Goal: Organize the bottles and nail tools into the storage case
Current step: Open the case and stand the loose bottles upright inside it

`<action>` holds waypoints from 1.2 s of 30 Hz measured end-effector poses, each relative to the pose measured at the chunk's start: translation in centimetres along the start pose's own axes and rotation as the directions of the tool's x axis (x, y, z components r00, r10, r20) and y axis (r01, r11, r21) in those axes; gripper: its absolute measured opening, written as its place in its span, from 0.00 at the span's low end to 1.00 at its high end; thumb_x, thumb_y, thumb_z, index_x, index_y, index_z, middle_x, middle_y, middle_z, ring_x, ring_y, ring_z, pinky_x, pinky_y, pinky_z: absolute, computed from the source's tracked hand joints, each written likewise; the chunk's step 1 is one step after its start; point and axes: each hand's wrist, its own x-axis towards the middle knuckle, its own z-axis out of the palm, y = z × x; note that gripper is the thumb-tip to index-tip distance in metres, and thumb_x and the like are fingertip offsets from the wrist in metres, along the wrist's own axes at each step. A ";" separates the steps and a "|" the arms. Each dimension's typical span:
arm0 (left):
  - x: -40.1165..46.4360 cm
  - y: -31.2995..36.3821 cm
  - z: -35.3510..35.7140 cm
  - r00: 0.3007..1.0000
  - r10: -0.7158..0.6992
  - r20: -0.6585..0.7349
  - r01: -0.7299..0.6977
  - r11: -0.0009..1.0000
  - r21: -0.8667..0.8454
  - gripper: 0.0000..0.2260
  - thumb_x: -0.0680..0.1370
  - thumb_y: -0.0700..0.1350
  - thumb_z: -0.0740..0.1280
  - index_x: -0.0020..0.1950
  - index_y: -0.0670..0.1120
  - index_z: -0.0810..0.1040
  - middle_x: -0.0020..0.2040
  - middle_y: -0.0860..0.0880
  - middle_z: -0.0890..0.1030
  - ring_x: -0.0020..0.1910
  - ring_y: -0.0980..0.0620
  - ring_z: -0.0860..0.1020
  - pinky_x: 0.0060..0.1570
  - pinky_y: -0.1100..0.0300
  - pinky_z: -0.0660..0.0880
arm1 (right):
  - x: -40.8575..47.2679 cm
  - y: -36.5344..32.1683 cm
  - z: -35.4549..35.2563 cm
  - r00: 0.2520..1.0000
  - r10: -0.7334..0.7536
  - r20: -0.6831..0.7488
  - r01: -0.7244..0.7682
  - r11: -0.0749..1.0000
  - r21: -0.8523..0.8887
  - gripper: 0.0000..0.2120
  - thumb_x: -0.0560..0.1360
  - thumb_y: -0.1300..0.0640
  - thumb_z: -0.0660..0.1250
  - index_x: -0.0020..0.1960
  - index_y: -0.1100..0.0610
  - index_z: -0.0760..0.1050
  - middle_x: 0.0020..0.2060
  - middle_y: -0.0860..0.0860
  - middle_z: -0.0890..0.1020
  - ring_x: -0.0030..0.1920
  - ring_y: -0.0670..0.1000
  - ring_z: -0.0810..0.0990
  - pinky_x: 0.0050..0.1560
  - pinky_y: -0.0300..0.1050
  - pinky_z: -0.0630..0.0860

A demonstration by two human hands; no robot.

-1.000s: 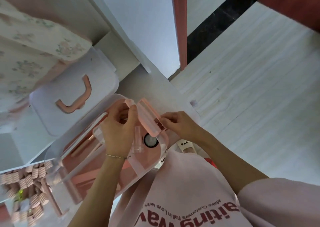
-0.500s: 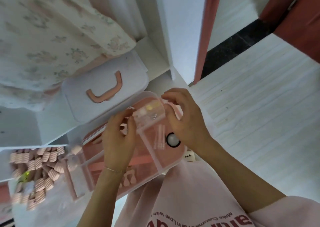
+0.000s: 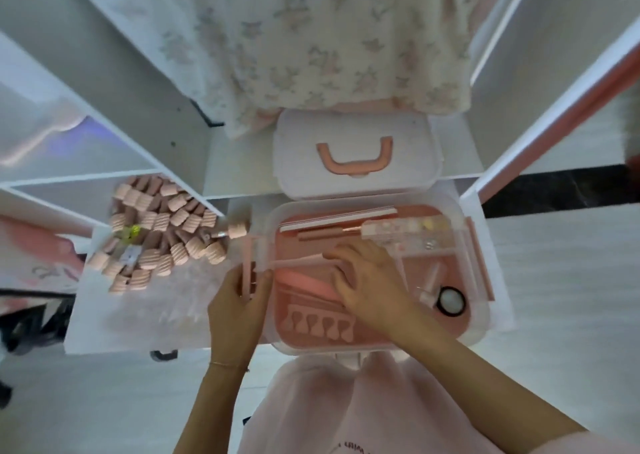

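A clear storage case (image 3: pixel 479 273) with a pink bottom lies open in front of me. Inside it are a pink toe separator (image 3: pixel 317 322), a nail file (image 3: pixel 337 219), a small compartment box (image 3: pixel 408 234), a small bottle (image 3: pixel 431 280) and a round black-rimmed jar (image 3: pixel 451 300). My left hand (image 3: pixel 239 301) grips the pink latch (image 3: pixel 246 268) on the case's left side. My right hand (image 3: pixel 367 280) reaches inside the case, its fingers curled over the pink tools in the middle; what they hold is hidden.
The case's white lid (image 3: pixel 356 156) with a pink handle (image 3: pixel 355 157) lies behind it. At the left, a heap of pink ribbed bottles (image 3: pixel 162 235) sits on a white tabletop (image 3: pixel 138 318). Floral fabric (image 3: pixel 311 38) hangs behind, white shelf walls on both sides.
The view has swung so the case now lies square in front. The small compartment box that both hands held now rests in the case's back row; my left hand has moved to the side latch.
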 end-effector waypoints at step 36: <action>1.9 -7.3 0.3 0.928 0.048 0.369 0.167 0.833 -0.528 0.11 0.76 0.40 0.64 0.48 0.55 0.81 0.45 0.52 0.83 0.45 0.53 0.81 0.50 0.56 0.78 | 4.8 -5.5 5.5 0.973 0.164 0.163 -0.156 0.986 -0.064 0.10 0.78 0.48 0.56 0.46 0.51 0.72 0.34 0.39 0.74 0.37 0.37 0.74 0.36 0.25 0.68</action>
